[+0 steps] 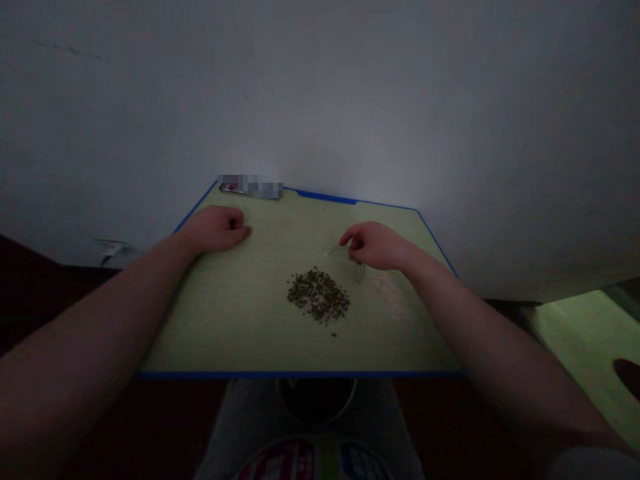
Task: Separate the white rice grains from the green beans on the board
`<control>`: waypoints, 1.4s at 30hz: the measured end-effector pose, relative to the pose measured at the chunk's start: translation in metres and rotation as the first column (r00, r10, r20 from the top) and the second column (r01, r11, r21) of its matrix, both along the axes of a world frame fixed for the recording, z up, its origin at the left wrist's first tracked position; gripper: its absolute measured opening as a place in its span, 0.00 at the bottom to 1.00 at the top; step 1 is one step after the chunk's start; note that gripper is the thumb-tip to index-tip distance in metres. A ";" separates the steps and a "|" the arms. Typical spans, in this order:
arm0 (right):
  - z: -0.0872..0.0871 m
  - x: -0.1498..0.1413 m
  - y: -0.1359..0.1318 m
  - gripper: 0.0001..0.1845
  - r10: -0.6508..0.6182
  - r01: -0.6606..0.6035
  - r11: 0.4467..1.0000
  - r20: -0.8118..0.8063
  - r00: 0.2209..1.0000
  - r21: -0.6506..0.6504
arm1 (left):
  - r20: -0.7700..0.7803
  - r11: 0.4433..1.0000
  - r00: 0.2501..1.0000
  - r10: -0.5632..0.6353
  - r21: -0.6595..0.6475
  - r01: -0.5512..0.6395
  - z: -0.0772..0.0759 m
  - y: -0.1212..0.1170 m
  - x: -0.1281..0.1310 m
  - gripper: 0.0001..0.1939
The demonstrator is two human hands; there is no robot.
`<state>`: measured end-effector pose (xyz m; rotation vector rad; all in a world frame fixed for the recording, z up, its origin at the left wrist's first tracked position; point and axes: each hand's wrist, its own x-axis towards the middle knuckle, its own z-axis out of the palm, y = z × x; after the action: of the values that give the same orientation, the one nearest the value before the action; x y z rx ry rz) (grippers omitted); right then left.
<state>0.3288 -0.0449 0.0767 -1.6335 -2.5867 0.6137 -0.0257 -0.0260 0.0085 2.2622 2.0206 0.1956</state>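
My left hand (217,228) rests on the left side of the board-topped table, loosely curled, with nothing visible in its fingers. Right of the middle, my right hand (377,245) has its fingers bent together at a clear, see-through dish (360,272). Only parts of the dish's curved rim show, and whether the fingers grip it or something small is hidden. Just nearer to me lies a loose pile of small dark brown and greenish grains (319,295) with paler bits among them. A thin patch of small whitish grains (390,297) lies below my right wrist.
The pale tabletop (225,320) has a blue edge and meets a grey wall (320,100) at the back. A phone-like flat object (250,192), partly blurred out, lies at the far left corner. Below the front edge, a round container (317,400) stands between my legs.
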 end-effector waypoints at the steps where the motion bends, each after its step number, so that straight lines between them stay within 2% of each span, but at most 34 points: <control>1: 0.000 0.009 -0.006 0.18 -0.030 0.030 1.000 -0.014 0.999 0.000 | 0.001 1.000 1.000 -0.001 0.000 0.001 0.000 0.000 0.000 0.23; 5: -0.012 0.037 -0.041 0.18 -0.108 0.107 0.994 -0.077 0.991 -0.009 | 0.016 1.000 1.000 -0.011 0.004 0.011 -0.002 0.001 -0.001 0.22; 8: -0.026 0.040 -0.066 0.16 -0.171 0.164 0.985 -0.197 0.965 -0.050 | 0.020 1.000 1.000 -0.012 0.012 0.012 -0.002 0.001 0.000 0.21; 12: -0.035 0.041 -0.076 0.16 -0.205 0.201 0.979 -0.202 0.958 -0.037 | 0.012 1.000 1.000 -0.004 0.009 0.004 0.000 0.000 0.002 0.20; 18: -0.025 0.061 -0.056 0.17 -0.249 0.241 0.968 -0.166 0.954 -0.064 | 0.026 1.000 1.000 -0.008 0.018 0.007 0.002 -0.001 0.003 0.19; 24: -0.024 0.041 -0.035 0.18 -0.231 0.216 0.971 -0.170 0.958 -0.107 | 0.025 1.000 1.000 0.001 0.017 -0.001 0.002 -0.002 0.003 0.19; 29: -0.025 0.042 -0.033 0.20 -0.258 0.244 0.963 -0.124 0.958 -0.117 | 0.038 1.000 0.999 -0.006 0.019 0.006 0.000 -0.001 0.001 0.19; 34: -0.014 0.052 -0.028 0.21 -0.243 0.231 0.966 -0.116 0.963 -0.114 | 0.038 1.000 0.999 -0.003 0.020 0.002 -0.001 0.000 0.000 0.20; 39: 0.001 0.021 -0.008 0.18 -0.136 0.135 0.991 -0.093 0.986 -0.007 | 0.012 1.000 1.000 -0.002 0.015 0.002 0.001 -0.001 0.001 0.22; 42: 0.001 -0.004 0.003 0.20 -0.050 0.052 0.995 -0.025 0.998 0.085 | 0.009 1.000 1.000 0.003 0.014 -0.003 0.001 -0.001 0.000 0.22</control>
<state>0.3248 -0.0422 0.0782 -1.6506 -2.5091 0.5080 -0.0259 -0.0270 0.0098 2.2624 2.0247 0.2196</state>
